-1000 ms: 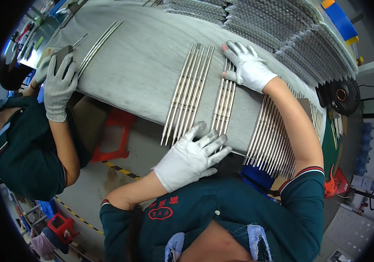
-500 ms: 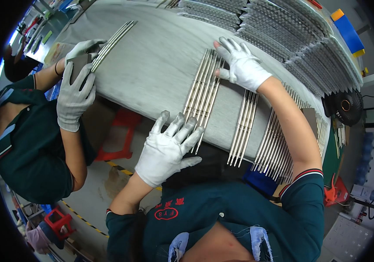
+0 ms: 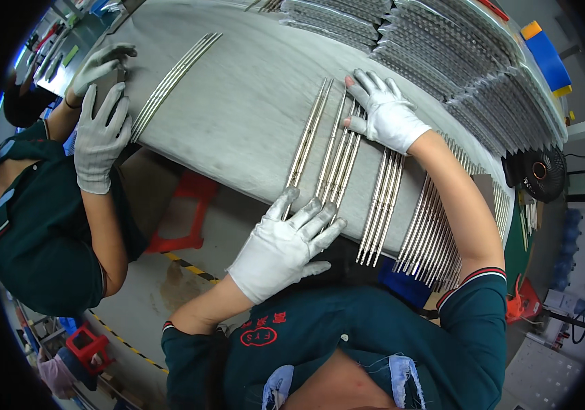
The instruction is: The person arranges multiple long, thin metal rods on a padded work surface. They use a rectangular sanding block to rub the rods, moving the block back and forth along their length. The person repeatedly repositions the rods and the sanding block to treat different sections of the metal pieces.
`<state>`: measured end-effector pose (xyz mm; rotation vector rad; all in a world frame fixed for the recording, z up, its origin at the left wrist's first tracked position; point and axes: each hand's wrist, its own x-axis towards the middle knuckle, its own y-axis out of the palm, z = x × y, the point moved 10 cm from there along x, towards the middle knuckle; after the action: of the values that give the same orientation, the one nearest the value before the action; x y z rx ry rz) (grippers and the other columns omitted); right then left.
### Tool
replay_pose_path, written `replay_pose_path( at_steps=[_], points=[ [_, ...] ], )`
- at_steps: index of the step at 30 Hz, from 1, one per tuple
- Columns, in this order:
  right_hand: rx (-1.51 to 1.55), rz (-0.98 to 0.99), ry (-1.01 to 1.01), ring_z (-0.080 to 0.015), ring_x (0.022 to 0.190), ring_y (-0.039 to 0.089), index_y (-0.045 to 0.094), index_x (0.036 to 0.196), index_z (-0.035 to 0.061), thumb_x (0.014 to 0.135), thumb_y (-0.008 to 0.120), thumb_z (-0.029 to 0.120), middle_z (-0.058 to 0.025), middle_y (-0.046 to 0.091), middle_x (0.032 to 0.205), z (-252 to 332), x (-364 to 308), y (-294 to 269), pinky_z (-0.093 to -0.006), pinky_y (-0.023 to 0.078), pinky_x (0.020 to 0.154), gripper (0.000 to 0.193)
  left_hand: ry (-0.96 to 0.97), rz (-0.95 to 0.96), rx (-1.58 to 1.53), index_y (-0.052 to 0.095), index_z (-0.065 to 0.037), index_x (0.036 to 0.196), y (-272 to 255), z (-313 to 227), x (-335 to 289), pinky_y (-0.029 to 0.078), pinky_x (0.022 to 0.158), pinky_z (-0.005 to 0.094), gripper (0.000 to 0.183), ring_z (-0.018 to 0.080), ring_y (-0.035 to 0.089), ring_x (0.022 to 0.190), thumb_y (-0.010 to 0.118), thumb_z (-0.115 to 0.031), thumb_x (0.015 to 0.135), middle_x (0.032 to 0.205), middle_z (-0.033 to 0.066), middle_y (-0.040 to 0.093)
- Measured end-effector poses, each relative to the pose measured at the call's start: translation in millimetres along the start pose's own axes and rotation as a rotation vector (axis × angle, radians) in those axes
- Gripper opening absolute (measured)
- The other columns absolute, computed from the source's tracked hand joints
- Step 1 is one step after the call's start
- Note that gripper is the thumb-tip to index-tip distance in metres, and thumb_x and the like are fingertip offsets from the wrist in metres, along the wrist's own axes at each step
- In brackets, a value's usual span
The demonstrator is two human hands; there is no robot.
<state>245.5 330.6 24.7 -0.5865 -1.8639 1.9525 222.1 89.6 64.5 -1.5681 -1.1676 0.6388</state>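
Observation:
Both my hands wear white gloves. My left hand [image 3: 284,240] lies flat with fingers spread at the near edge of the grey felt-covered table [image 3: 238,116], its fingertips on the near ends of a bundle of long thin metal rods [image 3: 337,154]. My right hand [image 3: 388,113] rests open on the far ends of the same bundle, fingers pointing left. A separate pair of rods [image 3: 309,133] lies just left of the bundle. More rod groups [image 3: 381,205] lie to the right under my right forearm.
A co-worker at the left, in grey gloves [image 3: 98,133], touches another rod group [image 3: 169,82] near the table's left end. Stacks of grey ribbed trays [image 3: 456,55] fill the far side. A black fan [image 3: 541,174] stands at right, a red stool [image 3: 186,212] below the table.
My left hand slid right along the table's near edge onto the rod ends. The rod bundle shifted left under both hands. The co-worker's hands moved to the rods at the far left.

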Motion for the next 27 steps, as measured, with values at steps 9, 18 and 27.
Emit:
replay_pose_path(
  at_steps=[9, 18, 27],
  points=[
    [-0.024, -0.005, -0.002, -0.0374, 0.150, 0.028, 0.039, 0.155, 0.0079, 0.093, 0.054, 0.065, -0.0224, 0.033, 0.161, 1.7, -3.9, -6.6, -0.0523, 0.021, 0.122, 0.085, 0.021, 0.030, -0.038, 0.053, -0.015, 0.142, 3.1, -10.1, -0.1, 0.032, 0.115, 0.0579, 0.070, 0.0272, 0.060, 0.124, 0.075, -0.046, 0.082, 0.136, 0.0101, 0.060],
    [0.025, -0.067, -0.056, -0.0377, 0.149, 0.029, 0.041, 0.154, 0.0079, 0.094, 0.052, 0.063, -0.0212, 0.034, 0.160, 33.6, 33.6, -7.6, -0.0524, 0.022, 0.121, 0.082, -0.151, 0.088, 0.120, 0.054, -0.017, 0.142, -6.5, 19.2, -18.4, 0.027, 0.117, 0.0595, 0.072, 0.0307, 0.054, 0.131, 0.074, -0.050, 0.082, 0.140, 0.0132, 0.058],
    [-0.031, 0.006, 0.003, -0.0369, 0.150, 0.028, 0.039, 0.156, 0.0095, 0.095, 0.053, 0.061, -0.0206, 0.032, 0.161, 10.8, 8.4, -2.5, -0.0506, 0.021, 0.122, 0.081, -0.037, 0.037, 0.005, 0.054, -0.017, 0.142, -2.5, -0.7, -6.9, 0.031, 0.115, 0.0605, 0.070, 0.0296, 0.058, 0.127, 0.075, -0.047, 0.082, 0.137, 0.0133, 0.060]
  ],
)
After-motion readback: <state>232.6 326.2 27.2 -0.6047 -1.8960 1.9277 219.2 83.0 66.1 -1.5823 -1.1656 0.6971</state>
